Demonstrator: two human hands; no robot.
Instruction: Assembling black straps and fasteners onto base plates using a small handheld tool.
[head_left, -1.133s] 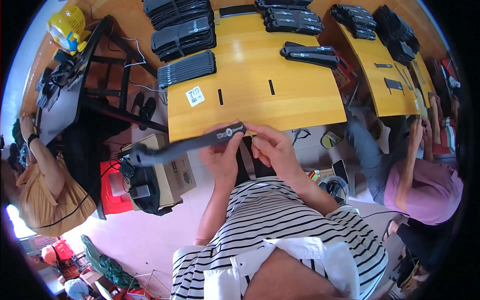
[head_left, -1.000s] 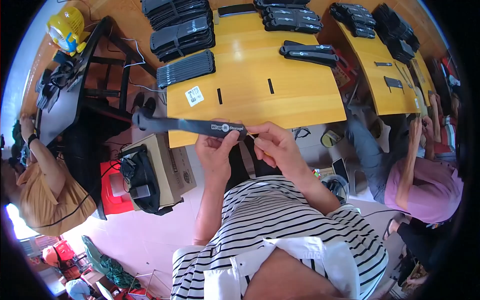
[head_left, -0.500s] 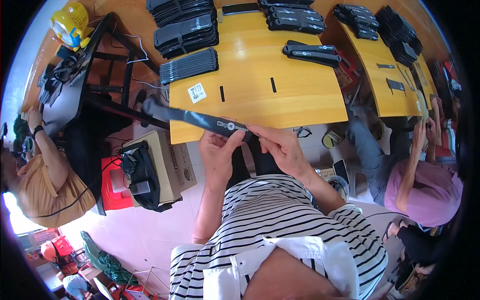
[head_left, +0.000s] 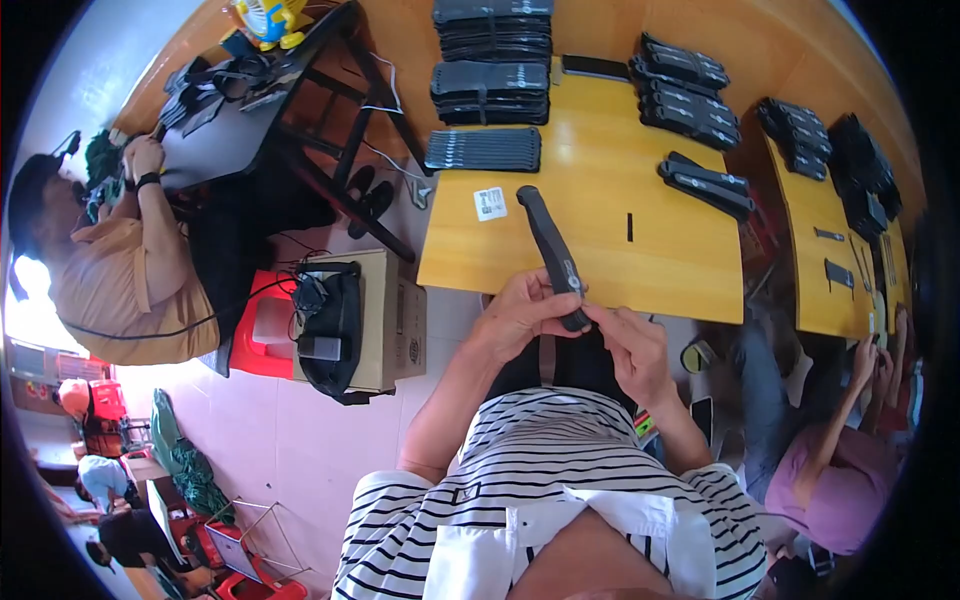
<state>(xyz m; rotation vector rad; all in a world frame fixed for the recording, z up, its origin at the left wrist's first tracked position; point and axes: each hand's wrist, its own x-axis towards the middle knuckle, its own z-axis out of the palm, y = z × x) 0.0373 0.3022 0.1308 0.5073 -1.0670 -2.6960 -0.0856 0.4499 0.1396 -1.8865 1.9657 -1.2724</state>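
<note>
Yellow tabletop [head_left: 685,275] at twelve o'clock; the left hand [head_left: 518,318] clasps a black strap [head_left: 547,238] slanting toward eleven; the right hand [head_left: 642,355], fingers curled, meets its near end, pinch unclear.

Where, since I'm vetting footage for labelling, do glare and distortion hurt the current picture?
Head view: light burns out white at far left, beside the tan-shirted co-worker; head view: corners go black and the side table skews near the right rim; head view: the held black strap is clearly outlined.
</note>
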